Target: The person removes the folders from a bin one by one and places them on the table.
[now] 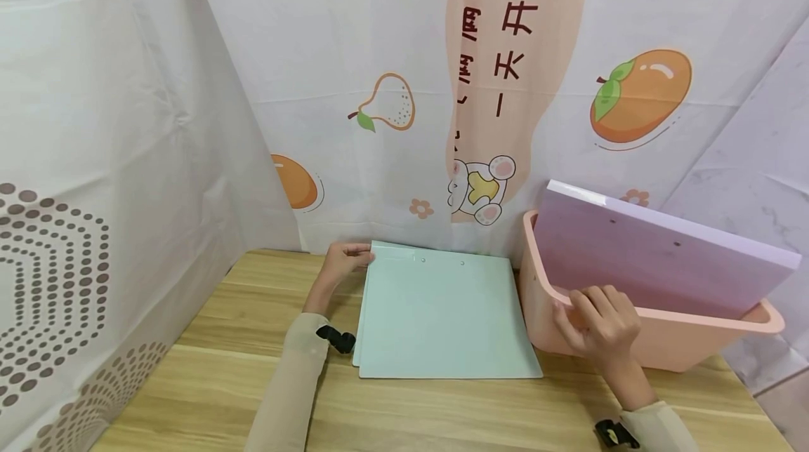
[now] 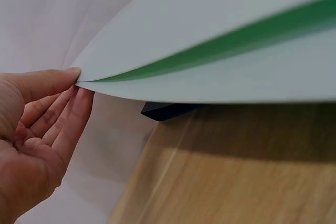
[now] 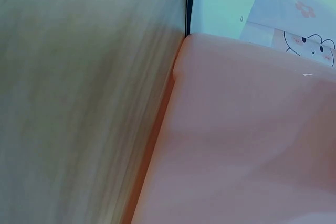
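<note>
Here, fingers of the left hand pinched on the far left corner of a pale green folder, darker green showing between its layers; right hand curled over the near rim of a pink bin. Folder on the table, just left of the bin. Purple folder tilted inside the bin. Fruit-print cloth behind.

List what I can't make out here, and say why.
Lilac folder: lower part hidden in the head view by the front wall of the pink bin.
Mint-green folder: inside mostly hidden by its cover, left wrist view.
Dark object: mostly covered by that folder, left wrist view; unidentifiable.
Wall lettering: cut off by the head view's top edge.
</note>
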Demonstrator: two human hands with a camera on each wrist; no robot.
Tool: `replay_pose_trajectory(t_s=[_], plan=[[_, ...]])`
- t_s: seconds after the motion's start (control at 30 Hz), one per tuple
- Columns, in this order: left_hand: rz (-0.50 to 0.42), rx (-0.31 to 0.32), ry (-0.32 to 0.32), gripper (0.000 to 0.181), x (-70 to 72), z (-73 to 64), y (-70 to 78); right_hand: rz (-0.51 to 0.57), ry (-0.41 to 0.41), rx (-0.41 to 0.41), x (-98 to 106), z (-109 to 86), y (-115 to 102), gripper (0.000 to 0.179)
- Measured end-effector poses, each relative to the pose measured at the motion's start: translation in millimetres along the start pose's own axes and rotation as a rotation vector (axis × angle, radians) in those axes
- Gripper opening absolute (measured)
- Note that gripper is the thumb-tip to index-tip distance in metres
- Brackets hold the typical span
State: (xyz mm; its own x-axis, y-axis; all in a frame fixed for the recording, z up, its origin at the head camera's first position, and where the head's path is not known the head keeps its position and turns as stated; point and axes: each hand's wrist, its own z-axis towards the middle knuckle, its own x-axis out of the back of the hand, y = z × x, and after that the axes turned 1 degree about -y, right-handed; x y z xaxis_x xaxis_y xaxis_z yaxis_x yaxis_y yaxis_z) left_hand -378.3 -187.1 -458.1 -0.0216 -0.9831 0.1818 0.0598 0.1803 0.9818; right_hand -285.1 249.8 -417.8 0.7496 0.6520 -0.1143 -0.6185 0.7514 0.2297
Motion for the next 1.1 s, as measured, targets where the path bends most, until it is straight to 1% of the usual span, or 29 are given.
replay_pose_trajectory(t_s=[0.13, 0.47, 0.57, 0.7, 0.93, 1.1], plan=[[-0.022, 0.018, -0.038, 0.038, 2.8, 1.0, -1.0, 0.001, 0.003, 0.000, 0, -0.2, 0, 0.047], [-0.084, 0.066, -0.083, 0.047, 7.8, 2.1, -5.4, 0.001, -0.002, -0.002, 0, -0.6, 0, 0.047], [-0.104, 0.079, -0.085, 0.048, 8.8, 1.2, -5.8, 0.001, 0.001, 0.001, 0, -0.7, 0, 0.047], [-0.103, 0.079, -0.093, 0.049, 10.2, 0.4, -7.1, -0.002, 0.002, 0.001, 0, -0.4, 0, 0.047], [-0.094, 0.079, -0.125, 0.051, 13.7, 0.8, -13.6, -0.001, 0.004, -0.003, -1, 2.7, -1, 0.048], [-0.081, 0.091, -0.115, 0.049, 12.5, 2.8, -17.0, -0.004, 0.003, -0.004, 0, 0.5, 0, 0.048]])
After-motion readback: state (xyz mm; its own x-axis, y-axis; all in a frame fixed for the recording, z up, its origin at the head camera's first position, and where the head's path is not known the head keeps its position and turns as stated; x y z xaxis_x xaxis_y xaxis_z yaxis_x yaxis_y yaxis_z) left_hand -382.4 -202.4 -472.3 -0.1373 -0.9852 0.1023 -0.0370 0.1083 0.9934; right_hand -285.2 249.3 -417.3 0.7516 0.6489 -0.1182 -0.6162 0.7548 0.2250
